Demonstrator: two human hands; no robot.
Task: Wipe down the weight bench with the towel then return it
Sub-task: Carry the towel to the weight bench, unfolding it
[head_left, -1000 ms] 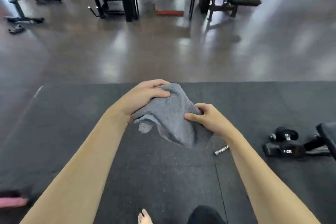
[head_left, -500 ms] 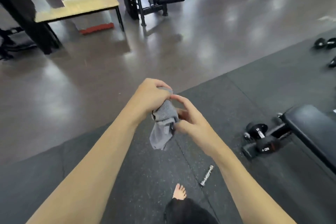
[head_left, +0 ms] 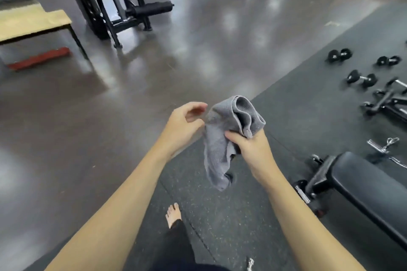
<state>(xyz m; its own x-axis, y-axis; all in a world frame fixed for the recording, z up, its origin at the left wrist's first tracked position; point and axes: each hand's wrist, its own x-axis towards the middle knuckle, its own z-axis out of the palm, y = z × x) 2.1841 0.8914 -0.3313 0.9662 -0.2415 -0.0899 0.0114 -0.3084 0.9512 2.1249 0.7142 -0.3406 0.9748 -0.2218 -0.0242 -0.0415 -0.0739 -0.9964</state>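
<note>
- Two bare forearms reach out over a dark, speckled rubber mat [head_left: 220, 222] in a gym, above one bare foot [head_left: 173, 214] and a black trouser leg.
- Right hand [head_left: 251, 147] is clenched around a grey towel [head_left: 222, 138], a soft, nubbly terry cloth bunched into folds above the fist, with a loose tail hanging below it in mid-air.
- Left hand [head_left: 182, 125] sits just beside the towel with its fingers loosely curled and apart; whether the fingertips touch the cloth cannot be told.
- Bench [head_left: 370, 189] lies at lower right (smooth black padding, rounded at the end) on a black metal frame, near the right forearm and apart from the towel.
- Several small black dumbbells [head_left: 361, 79] with rounded heads and bright metal grips lie scattered on the mat at far right.
- Glossy brown floor [head_left: 154, 77] beyond the mat throws back pale patches of light.
- Black steel machine [head_left: 123, 2] with cylindrical padded rollers stands at the back, beside a pale wooden-topped table [head_left: 33, 22] on thin dark legs.
</note>
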